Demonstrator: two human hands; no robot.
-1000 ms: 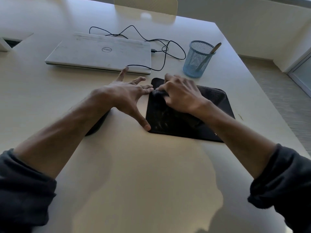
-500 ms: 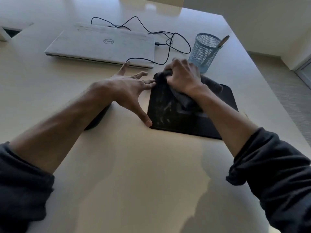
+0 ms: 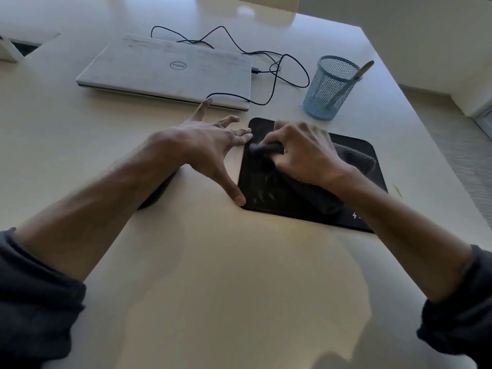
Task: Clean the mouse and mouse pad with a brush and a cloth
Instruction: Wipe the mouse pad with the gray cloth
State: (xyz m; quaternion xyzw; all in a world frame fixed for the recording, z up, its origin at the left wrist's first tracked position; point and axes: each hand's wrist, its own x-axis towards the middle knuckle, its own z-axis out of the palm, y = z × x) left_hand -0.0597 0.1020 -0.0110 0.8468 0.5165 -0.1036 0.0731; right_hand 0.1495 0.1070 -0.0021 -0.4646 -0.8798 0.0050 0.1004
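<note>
A black mouse pad point(image 3: 269, 193) lies on the pale table, right of centre, with faint light smears on its left half. My right hand point(image 3: 306, 153) presses a dark grey cloth point(image 3: 356, 158) onto the pad's upper left part, fingers curled over the bunched cloth. My left hand point(image 3: 210, 145) is spread flat on the table, its fingertips and thumb touching the pad's left edge. A dark object point(image 3: 157, 193), probably the mouse, is mostly hidden under my left forearm. A brush handle point(image 3: 364, 70) sticks out of the blue mesh cup point(image 3: 328, 91).
A closed white laptop point(image 3: 170, 70) lies behind my hands, with a black cable point(image 3: 277, 75) looping beside it toward the cup. The table's right edge point(image 3: 426, 123) drops to the floor just past the pad. A floor opening shows at far left.
My right hand slid the cloth up to the pad's far left corner and has come back toward me a little. My left hand stayed spread at the pad's left edge.
</note>
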